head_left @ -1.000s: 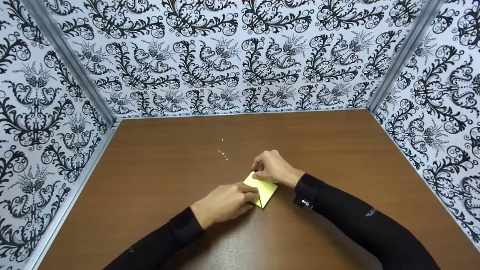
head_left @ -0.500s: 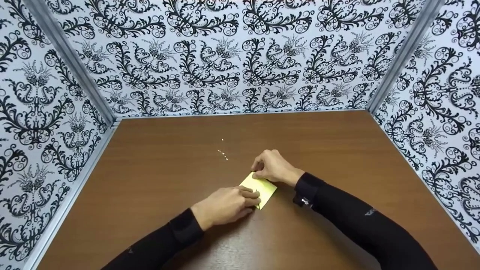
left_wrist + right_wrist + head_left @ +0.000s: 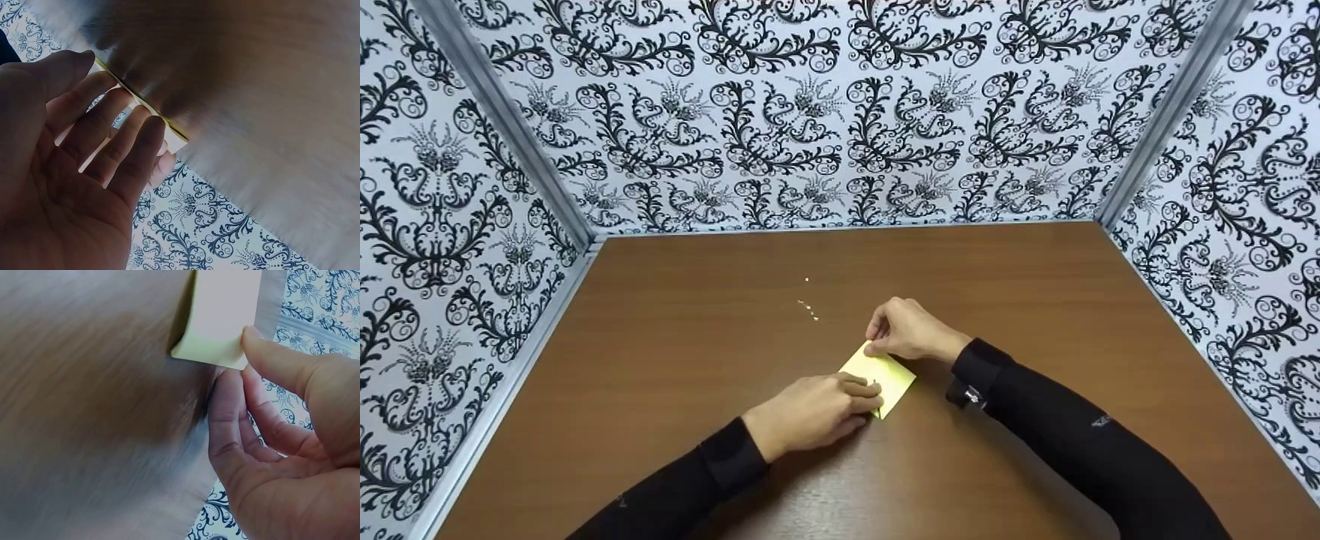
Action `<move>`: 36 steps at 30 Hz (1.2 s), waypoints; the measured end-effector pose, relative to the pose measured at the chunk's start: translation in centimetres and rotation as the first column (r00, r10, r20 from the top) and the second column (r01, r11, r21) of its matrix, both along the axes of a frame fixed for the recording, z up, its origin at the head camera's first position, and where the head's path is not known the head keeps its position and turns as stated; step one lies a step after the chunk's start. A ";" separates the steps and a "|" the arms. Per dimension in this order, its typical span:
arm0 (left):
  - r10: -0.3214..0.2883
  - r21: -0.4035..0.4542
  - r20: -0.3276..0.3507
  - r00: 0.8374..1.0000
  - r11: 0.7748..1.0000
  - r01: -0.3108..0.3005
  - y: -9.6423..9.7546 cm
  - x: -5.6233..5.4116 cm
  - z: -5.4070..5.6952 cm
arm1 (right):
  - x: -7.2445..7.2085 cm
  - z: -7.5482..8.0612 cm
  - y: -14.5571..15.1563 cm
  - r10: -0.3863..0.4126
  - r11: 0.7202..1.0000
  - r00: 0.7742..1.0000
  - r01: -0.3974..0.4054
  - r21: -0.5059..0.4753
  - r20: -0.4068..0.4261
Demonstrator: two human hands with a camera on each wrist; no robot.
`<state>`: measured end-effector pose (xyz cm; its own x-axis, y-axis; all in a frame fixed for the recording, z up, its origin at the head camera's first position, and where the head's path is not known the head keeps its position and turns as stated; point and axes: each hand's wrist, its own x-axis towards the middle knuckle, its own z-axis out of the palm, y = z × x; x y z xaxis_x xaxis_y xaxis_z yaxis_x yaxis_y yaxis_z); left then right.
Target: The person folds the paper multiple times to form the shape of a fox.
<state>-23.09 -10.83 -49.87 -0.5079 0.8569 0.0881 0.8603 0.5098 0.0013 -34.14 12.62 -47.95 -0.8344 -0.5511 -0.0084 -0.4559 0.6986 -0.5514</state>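
Note:
A small yellow sheet of folded paper [image 3: 894, 376] lies slantwise on the brown table, right of the middle in the head view. My left hand [image 3: 814, 409] presses its fairly straight fingers onto the paper's near left part. At the far corner my right hand [image 3: 913, 331] pinches the paper between thumb and fingers. In the left wrist view the folded paper [image 3: 179, 134] shows edge-on against the fingertips. Its layers stand slightly apart along the left side in the right wrist view, where the thumb of my right hand [image 3: 270, 416] lies at the paper's corner.
Several tiny white bits [image 3: 809, 308] are scattered on the wooden table [image 3: 697, 300] beyond the paper. Walls with a black-and-white scroll pattern [image 3: 840, 112] enclose the table at the back and both sides, with grey metal posts [image 3: 514, 120] in the corners.
My left fingers have shifted slightly with the paper's near fold, and the dark gap along it has narrowed. My right hand keeps its pinch at the far corner, almost unmoved.

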 end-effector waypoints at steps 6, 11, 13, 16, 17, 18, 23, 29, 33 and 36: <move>-0.022 0.028 -0.019 1.000 0.999 0.023 -0.1 -0.2 -0.3 | -0.1 0.4 0.4 -0.010 0.999 1.000 0.011 -0.039 0.018; -0.010 0.035 -0.016 1.000 0.999 0.011 0.0 -0.1 -0.3 | 0.1 0.8 0.6 0.025 0.998 1.000 -0.025 -0.053 0.000; 0.003 0.039 -0.012 1.000 0.999 -0.002 0.0 -0.1 -0.1 | 0.0 1.0 0.8 0.021 0.998 1.000 -0.022 -0.062 -0.013; 0.027 0.053 -0.021 0.999 0.998 -0.026 0.0 -0.1 0.2 | -0.2 1.6 1.1 -0.019 0.997 1.000 0.017 -0.078 -0.019; 0.031 0.061 -0.026 0.999 0.998 -0.030 0.0 -0.2 0.2 | -0.3 1.8 1.3 -0.033 0.996 0.999 0.031 -0.084 -0.020; 0.032 0.072 -0.039 0.999 0.997 -0.029 -0.1 -0.3 0.3 | -0.4 2.1 1.4 -0.047 0.995 0.999 0.045 -0.089 -0.018; 0.045 0.113 -0.096 0.994 0.993 -0.034 -0.5 -0.9 0.7 | -0.7 3.6 2.1 -0.109 0.985 0.993 0.104 -0.137 -0.034; 0.099 0.158 -0.129 0.987 0.984 -0.078 -1.2 -1.5 1.3 | -0.8 5.0 2.3 -0.158 0.961 0.981 0.127 -0.245 -0.110; 0.152 0.174 -0.111 0.982 0.976 -0.132 -1.8 -2.1 1.7 | -0.7 5.5 2.2 -0.183 0.944 0.964 0.118 -0.308 -0.192; 0.181 0.192 -0.102 0.978 0.968 -0.159 -2.2 -2.6 1.9 | -0.4 5.6 2.2 -0.180 0.936 0.944 0.078 -0.344 -0.276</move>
<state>-25.74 -13.03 -47.98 -0.6213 0.7229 0.3024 0.7607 0.6490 0.0114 -34.55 14.85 -42.39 -0.8336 -0.3676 0.4123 -0.5523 0.5687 -0.6096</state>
